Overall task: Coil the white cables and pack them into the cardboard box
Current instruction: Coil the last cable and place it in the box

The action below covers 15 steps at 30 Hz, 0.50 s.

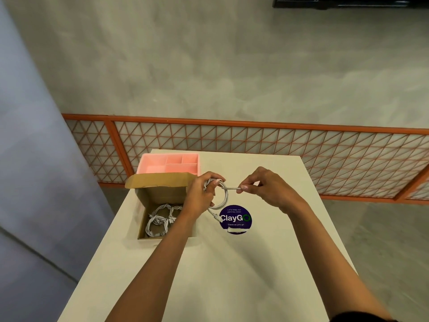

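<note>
Holding white cable (225, 198), left hand (199, 192), right hand (267, 185), ClayGo sticker (235, 219)

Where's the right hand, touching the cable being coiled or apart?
Touching. Head view shows the right hand pinching one end of the white cable between thumb and fingertip.

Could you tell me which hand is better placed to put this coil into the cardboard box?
Left: the left hand grips the coil right beside the cardboard box; the right hand only pinches its end.

box (162, 198) on table (232, 263) left, tray (169, 165) behind it, sticker (235, 217) right of box
</note>
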Tool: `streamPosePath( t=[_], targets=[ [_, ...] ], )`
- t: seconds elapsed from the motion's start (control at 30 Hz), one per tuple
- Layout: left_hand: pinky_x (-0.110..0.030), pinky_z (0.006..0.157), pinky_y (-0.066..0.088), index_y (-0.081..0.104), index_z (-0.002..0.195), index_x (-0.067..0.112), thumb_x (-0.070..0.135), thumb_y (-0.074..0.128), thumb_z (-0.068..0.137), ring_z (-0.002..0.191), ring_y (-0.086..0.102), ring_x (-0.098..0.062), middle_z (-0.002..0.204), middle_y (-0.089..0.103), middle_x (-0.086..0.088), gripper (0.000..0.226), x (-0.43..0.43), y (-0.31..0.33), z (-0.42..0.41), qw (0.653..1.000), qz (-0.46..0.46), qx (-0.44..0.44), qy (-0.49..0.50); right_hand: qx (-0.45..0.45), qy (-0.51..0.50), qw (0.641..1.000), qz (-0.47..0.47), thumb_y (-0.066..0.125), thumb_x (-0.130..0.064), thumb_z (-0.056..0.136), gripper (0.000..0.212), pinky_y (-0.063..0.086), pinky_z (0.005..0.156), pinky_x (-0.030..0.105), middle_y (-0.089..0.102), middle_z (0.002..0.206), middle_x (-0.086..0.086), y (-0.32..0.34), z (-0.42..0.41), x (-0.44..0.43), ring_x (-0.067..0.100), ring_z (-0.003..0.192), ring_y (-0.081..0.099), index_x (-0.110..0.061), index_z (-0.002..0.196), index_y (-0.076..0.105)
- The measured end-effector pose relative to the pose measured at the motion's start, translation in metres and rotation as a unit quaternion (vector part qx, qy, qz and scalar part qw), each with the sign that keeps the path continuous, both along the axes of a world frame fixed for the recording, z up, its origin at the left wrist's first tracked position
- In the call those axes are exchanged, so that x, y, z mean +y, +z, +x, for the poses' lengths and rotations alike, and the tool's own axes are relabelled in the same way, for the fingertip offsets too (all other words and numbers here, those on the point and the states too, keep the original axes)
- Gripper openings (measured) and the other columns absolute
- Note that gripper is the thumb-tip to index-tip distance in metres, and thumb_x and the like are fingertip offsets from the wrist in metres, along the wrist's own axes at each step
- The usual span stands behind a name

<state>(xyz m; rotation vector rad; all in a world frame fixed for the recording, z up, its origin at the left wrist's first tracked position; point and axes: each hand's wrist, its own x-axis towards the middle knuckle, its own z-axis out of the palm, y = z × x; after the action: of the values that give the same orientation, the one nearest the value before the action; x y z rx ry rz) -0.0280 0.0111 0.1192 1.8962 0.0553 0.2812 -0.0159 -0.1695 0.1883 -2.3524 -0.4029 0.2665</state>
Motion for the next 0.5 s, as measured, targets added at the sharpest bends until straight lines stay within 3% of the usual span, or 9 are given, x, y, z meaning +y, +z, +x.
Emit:
streamPosePath(
  t=[0.13,0.3,0.4,0.5],
  targets=[
    [-0.018,0.041,0.048,0.065,0.099,0.010,0.015,0.051,0.097,0.063,0.052,-0.008,0.078,0.059,0.007,0.015,0.003,-0.003,-0.001,1.000,0.020,0.004,0.002,0.019,0.014,1.000,0.016,0.057,-0.022,0.093,0.017,0.037,0.059,0.018,0.053,0.098,0.001,0.000,0.001,0.001,0.009,0.073,0.046,-0.018,0.094,0.074],
    [-0.020,0.045,0.049,0.064,0.103,0.011,0.015,0.052,0.096,0.077,0.063,-0.004,0.096,0.064,-0.002,0.014,0.011,0.001,-0.003,0.995,-0.051,0.004,-0.087,0.083,-0.003,0.991,0.102,0.048,-0.018,0.098,0.021,0.041,0.065,0.014,0.058,0.088,0.004,-0.006,0.006,-0.004,0.016,0.083,0.054,-0.015,0.092,0.068],
    [-0.019,0.046,0.046,0.065,0.104,0.013,0.010,0.057,0.092,0.085,0.064,-0.009,0.097,0.066,0.001,0.014,0.014,0.008,-0.006,0.983,-0.110,0.021,-0.147,0.127,0.009,0.973,0.192,0.046,-0.017,0.099,0.022,0.049,0.079,0.016,0.064,0.084,0.004,-0.012,0.010,-0.011,0.014,0.087,0.060,-0.014,0.091,0.066],
    [-0.018,0.046,0.044,0.067,0.099,0.015,0.005,0.068,0.083,0.074,0.058,-0.011,0.089,0.067,0.007,0.018,0.012,0.015,-0.007,0.976,-0.143,0.028,-0.161,0.146,0.019,0.948,0.282,0.046,-0.014,0.099,0.021,0.051,0.091,0.020,0.066,0.084,0.008,-0.021,0.015,-0.011,0.014,0.087,0.063,-0.009,0.091,0.065]
  ],
)
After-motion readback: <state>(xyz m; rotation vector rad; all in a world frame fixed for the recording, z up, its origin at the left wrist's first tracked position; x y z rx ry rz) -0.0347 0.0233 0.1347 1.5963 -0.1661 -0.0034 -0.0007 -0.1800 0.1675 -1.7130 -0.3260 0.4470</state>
